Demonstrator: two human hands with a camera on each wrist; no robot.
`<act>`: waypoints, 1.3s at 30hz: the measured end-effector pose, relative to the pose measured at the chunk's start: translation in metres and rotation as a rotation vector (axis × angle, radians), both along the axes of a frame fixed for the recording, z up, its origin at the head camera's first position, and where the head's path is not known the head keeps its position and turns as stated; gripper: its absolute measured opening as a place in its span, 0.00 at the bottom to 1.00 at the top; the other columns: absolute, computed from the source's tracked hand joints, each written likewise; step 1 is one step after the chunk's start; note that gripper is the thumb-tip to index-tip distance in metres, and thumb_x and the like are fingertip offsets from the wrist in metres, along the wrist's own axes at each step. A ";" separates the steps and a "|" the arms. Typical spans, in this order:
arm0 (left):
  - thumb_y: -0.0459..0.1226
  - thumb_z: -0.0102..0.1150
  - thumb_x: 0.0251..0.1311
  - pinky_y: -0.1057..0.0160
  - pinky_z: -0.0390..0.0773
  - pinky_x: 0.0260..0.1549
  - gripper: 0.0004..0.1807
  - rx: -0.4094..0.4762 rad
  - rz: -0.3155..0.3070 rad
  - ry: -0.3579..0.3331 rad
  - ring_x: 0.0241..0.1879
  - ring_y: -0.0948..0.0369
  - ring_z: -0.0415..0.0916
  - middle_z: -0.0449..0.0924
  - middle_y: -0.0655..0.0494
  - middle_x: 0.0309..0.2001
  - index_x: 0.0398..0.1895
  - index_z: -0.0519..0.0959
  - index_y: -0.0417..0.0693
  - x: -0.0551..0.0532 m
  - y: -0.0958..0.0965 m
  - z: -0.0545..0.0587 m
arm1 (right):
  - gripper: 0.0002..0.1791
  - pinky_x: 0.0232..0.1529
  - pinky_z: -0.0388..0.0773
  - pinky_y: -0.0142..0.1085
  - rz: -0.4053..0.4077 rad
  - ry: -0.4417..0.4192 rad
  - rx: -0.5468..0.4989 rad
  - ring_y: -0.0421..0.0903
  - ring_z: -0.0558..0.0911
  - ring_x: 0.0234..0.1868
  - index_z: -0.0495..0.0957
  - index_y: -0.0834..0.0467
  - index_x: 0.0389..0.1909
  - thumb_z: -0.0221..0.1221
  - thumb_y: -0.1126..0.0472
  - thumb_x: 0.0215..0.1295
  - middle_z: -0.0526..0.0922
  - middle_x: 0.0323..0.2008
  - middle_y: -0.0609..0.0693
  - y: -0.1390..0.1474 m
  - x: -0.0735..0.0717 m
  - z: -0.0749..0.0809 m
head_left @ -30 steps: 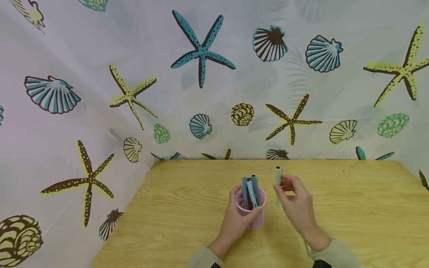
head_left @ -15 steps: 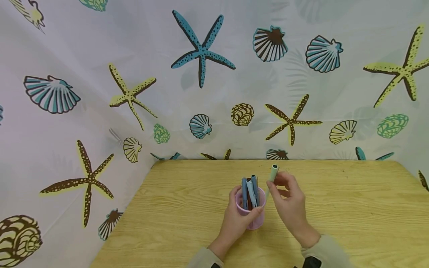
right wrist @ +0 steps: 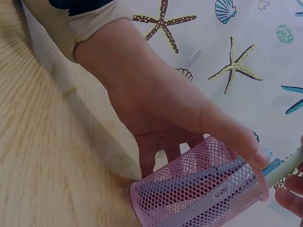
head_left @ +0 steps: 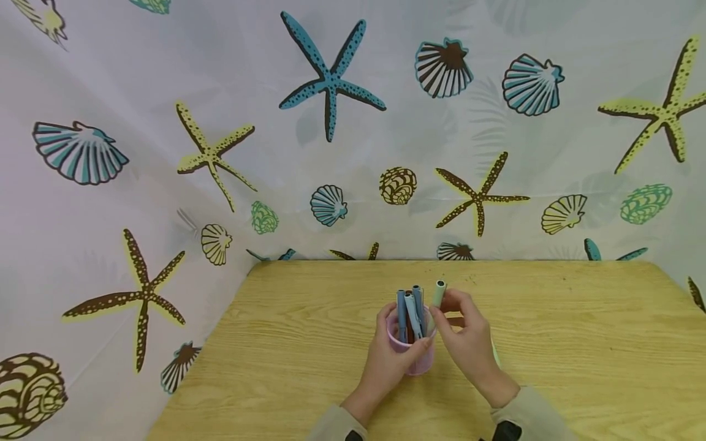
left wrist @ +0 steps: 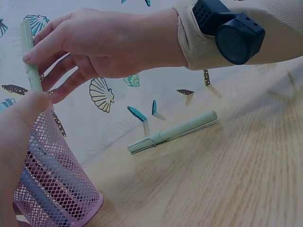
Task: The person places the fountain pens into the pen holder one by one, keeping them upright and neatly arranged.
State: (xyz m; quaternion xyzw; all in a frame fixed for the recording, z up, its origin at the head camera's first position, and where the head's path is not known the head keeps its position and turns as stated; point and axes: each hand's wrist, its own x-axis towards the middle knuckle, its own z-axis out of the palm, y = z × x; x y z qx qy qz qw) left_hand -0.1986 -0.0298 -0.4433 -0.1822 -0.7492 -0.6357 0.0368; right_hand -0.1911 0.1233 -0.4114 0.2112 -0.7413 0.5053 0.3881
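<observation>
My left hand [head_left: 386, 364] holds a pink mesh pen cup [head_left: 421, 365], thumb across its near side and fingers round the left. Several pens stand in the cup, among them a dark blue pen [head_left: 402, 318], a pale blue pen [head_left: 413, 316] and a dark red one. With thumb and fingertips my right hand [head_left: 470, 346] pinches a light green pen [head_left: 439, 295]. This pen leans over the cup's right rim, its lower end at the mouth. In the left wrist view its tip disappears behind my left thumb [left wrist: 35, 105].
A second light green pen [left wrist: 173, 132] lies on the wooden table [head_left: 298, 343], mostly hidden behind my right wrist in the head view. A white curtain [head_left: 248, 79] printed with starfish and shells surrounds the table at the back and sides.
My right hand has moved left with the light green pen, from beside the cup to its rim, and the pen has tilted and come lower. My left hand keeps holding the cup.
</observation>
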 end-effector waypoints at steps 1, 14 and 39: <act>0.41 0.67 0.52 0.52 0.68 0.54 0.43 0.000 0.001 0.001 0.56 0.57 0.69 0.67 0.52 0.59 0.68 0.52 0.51 0.000 0.000 0.000 | 0.19 0.29 0.77 0.29 -0.003 -0.008 0.012 0.49 0.79 0.33 0.73 0.67 0.45 0.62 0.78 0.51 0.79 0.33 0.55 0.001 -0.003 -0.005; 0.41 0.66 0.53 0.51 0.68 0.53 0.43 -0.011 -0.001 0.019 0.56 0.56 0.68 0.65 0.52 0.61 0.68 0.51 0.50 0.000 0.000 0.000 | 0.10 0.29 0.79 0.39 0.010 -0.195 0.153 0.50 0.77 0.38 0.76 0.60 0.39 0.64 0.68 0.56 0.77 0.38 0.50 0.008 -0.011 -0.030; 0.41 0.65 0.54 0.49 0.69 0.52 0.43 0.004 -0.014 0.022 0.57 0.54 0.68 0.67 0.50 0.60 0.68 0.51 0.52 -0.004 0.000 -0.007 | 0.11 0.27 0.77 0.34 -0.061 -0.239 0.208 0.49 0.77 0.36 0.77 0.61 0.38 0.65 0.71 0.53 0.77 0.38 0.52 0.028 -0.005 -0.034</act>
